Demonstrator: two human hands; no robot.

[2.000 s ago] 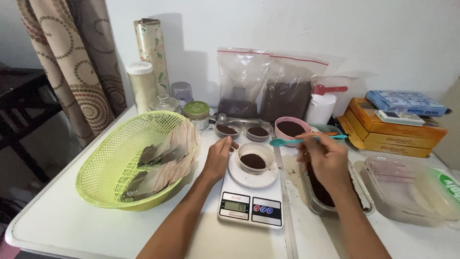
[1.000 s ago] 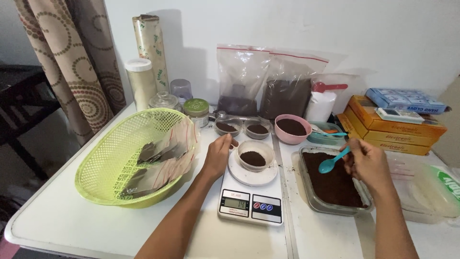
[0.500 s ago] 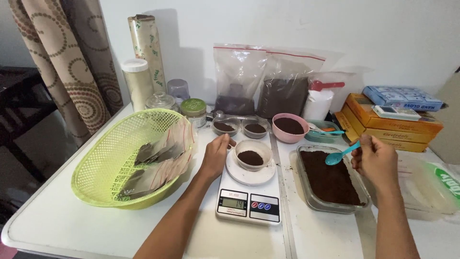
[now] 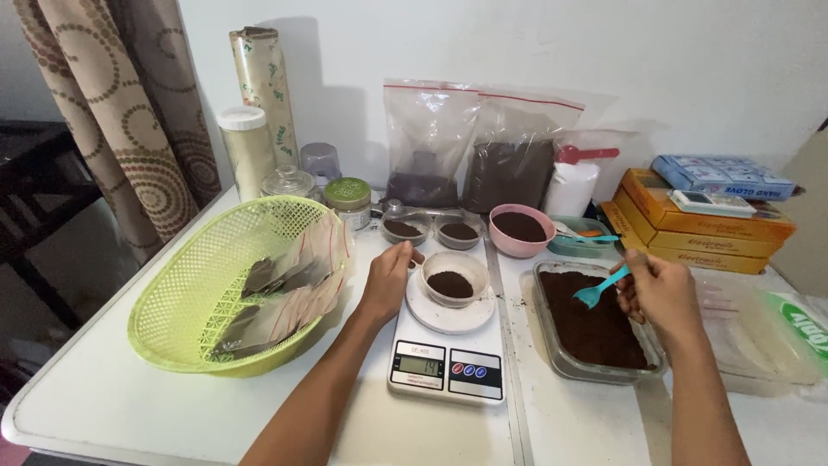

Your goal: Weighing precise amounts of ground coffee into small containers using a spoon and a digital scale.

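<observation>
My left hand (image 4: 387, 278) rests beside a small clear cup of brown powder (image 4: 454, 279) that stands on the white plate of a digital kitchen scale (image 4: 446, 359). Its fingers touch the cup's left side. My right hand (image 4: 661, 293) grips a turquoise plastic spoon (image 4: 600, 288), held over a rectangular glass dish of dark brown powder (image 4: 595, 324) to the right of the scale. The spoon's bowl points down and left, just above the powder.
A green mesh basket (image 4: 185, 311) with filled clear pouches sits at left. Behind the scale stand two small cups of powder (image 4: 431, 230), a pink bowl (image 4: 520, 229), two zip bags (image 4: 474, 147), jars and a foil roll. Orange boxes (image 4: 699, 224) and a clear lidded container (image 4: 759, 336) are at right.
My right hand carried the spoon from above the cup on the scale rightward to the glass dish and lowered it toward the powder. The left hand stayed by the cup.
</observation>
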